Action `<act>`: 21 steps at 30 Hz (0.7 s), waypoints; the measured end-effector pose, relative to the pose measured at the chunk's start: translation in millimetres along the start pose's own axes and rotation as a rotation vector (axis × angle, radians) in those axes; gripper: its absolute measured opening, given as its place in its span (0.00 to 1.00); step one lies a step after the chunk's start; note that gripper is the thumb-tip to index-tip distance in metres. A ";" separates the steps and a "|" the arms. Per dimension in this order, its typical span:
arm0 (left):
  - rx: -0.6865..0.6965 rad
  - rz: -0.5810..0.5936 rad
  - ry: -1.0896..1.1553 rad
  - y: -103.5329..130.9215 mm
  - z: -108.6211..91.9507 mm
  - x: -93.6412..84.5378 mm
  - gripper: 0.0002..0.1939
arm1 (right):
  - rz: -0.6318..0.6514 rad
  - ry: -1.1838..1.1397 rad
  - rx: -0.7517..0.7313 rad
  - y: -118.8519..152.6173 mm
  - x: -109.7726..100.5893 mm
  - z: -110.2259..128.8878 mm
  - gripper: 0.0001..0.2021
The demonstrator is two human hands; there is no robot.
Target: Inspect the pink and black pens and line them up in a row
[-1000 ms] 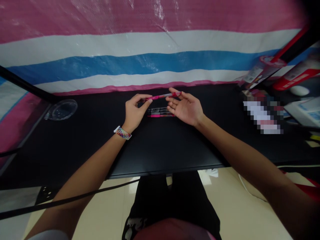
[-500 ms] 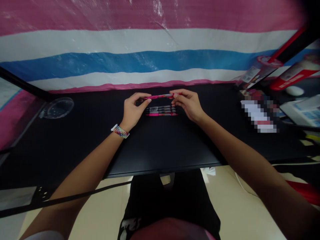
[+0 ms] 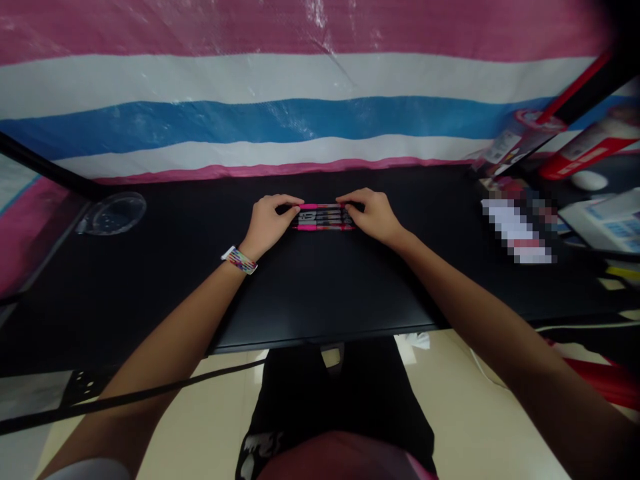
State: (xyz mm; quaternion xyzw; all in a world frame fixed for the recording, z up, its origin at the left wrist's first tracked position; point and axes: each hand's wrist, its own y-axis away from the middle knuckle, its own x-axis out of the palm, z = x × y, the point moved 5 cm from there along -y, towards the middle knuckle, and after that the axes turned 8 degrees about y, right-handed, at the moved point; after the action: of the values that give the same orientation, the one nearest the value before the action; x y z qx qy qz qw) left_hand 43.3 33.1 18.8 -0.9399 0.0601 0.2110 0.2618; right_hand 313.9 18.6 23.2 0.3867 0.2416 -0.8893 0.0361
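Observation:
A pink pen (image 3: 320, 207) lies at the far side of a row of pens, held between my two hands. My left hand (image 3: 270, 220) pinches its left end between thumb and fingers. At the other end, my right hand (image 3: 373, 213) closes its thumb and fingertips on the tip. Just nearer to me are several black-and-clear pens (image 3: 323, 217), side by side and parallel. A second pink pen (image 3: 323, 228) forms the near edge of the row. My fingers partly cover the row's ends.
The pens rest on a black desk (image 3: 320, 287). A clear round plastic lid (image 3: 117, 213) lies at left. To the right stand a cylindrical container (image 3: 520, 143) and a red-and-white one (image 3: 590, 150), beside a white rounded object (image 3: 590, 181). A striped sheet (image 3: 300, 120) hangs behind.
Both hands have lowered the pink pen from above the row onto its far side, against the black pens. The other pens keep their places.

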 end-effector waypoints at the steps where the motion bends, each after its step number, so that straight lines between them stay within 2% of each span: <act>1: 0.003 0.002 -0.016 0.2 0.3 0.1 0.10 | 0.004 0.012 -0.009 -0.1 -0.2 0.5 0.18; 15: 0.040 0.034 -0.106 0.8 0.7 1.7 0.11 | 0.020 0.056 -0.056 1.5 -0.9 7.2 0.19; 18: 0.030 0.028 -0.094 0.9 0.5 1.1 0.11 | -0.012 0.087 -0.103 4.6 -3.7 18.2 0.19; 21: 0.003 0.035 -0.101 0.9 -1.2 1.0 0.11 | -0.005 0.137 -0.231 10.8 -2.4 37.6 0.18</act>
State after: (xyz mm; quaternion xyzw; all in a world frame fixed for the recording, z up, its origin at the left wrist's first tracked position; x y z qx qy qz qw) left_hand 44.4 31.7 18.9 -0.9264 0.0638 0.2626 0.2623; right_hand 293.1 -8.4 42.5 0.4393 0.3453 -0.8270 0.0616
